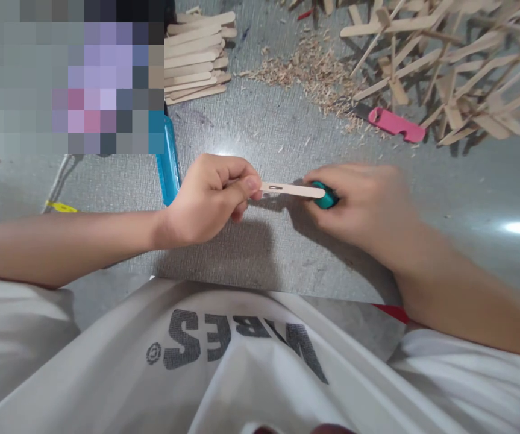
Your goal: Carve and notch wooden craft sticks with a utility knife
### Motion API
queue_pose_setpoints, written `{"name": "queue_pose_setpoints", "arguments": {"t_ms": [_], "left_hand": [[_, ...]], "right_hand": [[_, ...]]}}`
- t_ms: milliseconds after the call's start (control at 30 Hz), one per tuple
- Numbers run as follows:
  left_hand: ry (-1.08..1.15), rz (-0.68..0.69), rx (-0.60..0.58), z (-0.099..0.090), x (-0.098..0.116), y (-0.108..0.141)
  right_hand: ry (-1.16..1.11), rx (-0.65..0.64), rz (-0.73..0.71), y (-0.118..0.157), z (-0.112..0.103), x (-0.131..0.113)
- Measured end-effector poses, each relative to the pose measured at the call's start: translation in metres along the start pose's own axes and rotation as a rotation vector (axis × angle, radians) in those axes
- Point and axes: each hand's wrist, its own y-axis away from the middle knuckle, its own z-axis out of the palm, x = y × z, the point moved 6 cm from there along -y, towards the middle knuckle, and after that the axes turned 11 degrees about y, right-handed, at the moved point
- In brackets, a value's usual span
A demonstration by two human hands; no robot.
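My left hand [214, 196] pinches one end of a wooden craft stick [298, 190] between thumb and fingers. The stick points right, and a small dark slot or mark shows on its face near my thumb. Wrapped in my right hand [359, 205], slightly blurred, is a teal-handled tool [326, 195]; only its rounded end shows and the rest is hidden by my fingers. The stick's free end overlaps that teal end, and I cannot tell whether they touch.
A pile of craft sticks [196, 54] lies at the upper left beside a blue tray-like object [167, 160]. Wood shavings [318, 69] are scattered at the back. A pink cutter [396, 125] lies before a heap of joined sticks [458, 66]. The upper left corner is pixelated.
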Motion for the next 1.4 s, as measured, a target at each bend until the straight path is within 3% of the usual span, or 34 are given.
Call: {"name": "queue_pose_setpoints", "arguments": {"t_ms": [100,333,400,533,600,733,833,967,1067,1167,1300,1400], "left_hand": [[-0.038,0.006,0.038,-0.001,0.003,0.001],[-0.212,0.144,0.025,-0.002,0.012,0.008],[-0.326,0.242,0.017,-0.002,0.016,0.011],[-0.526,0.462,-0.04,0.0,0.024,0.017],[-0.545,0.5,-0.051,-0.001,0.025,0.018],[-0.579,0.46,-0.018,-0.003,0.026,0.017],[-0.645,0.569,-0.028,0.0,0.034,0.022],[-0.851,0.818,-0.04,0.003,0.043,0.027],[-0.921,0.86,-0.002,0.001,0.044,0.025],[-0.932,0.902,0.004,0.001,0.044,0.022],[-1.029,1.148,-0.033,-0.004,0.052,0.025],[-1.03,1.364,0.163,-0.025,0.073,0.027]], "right_hand": [[0.065,0.146,0.046,0.0,0.001,0.005],[0.106,0.166,0.074,-0.003,0.0,0.005],[0.015,0.109,0.022,-0.005,0.001,0.004],[-0.268,-0.128,-0.096,-0.006,0.009,0.002],[-0.302,-0.15,-0.081,-0.006,0.01,0.004],[-0.14,0.042,-0.042,-0.009,0.007,0.005],[-0.058,0.142,-0.026,-0.011,0.005,0.003],[-0.024,0.159,-0.016,-0.012,0.005,0.003],[-0.072,0.14,-0.044,-0.011,0.008,0.002],[-0.054,0.199,-0.024,-0.009,0.005,0.002],[-0.032,0.28,-0.053,-0.007,-0.001,0.01],[-0.092,0.353,-0.016,-0.012,-0.003,0.033]]}}
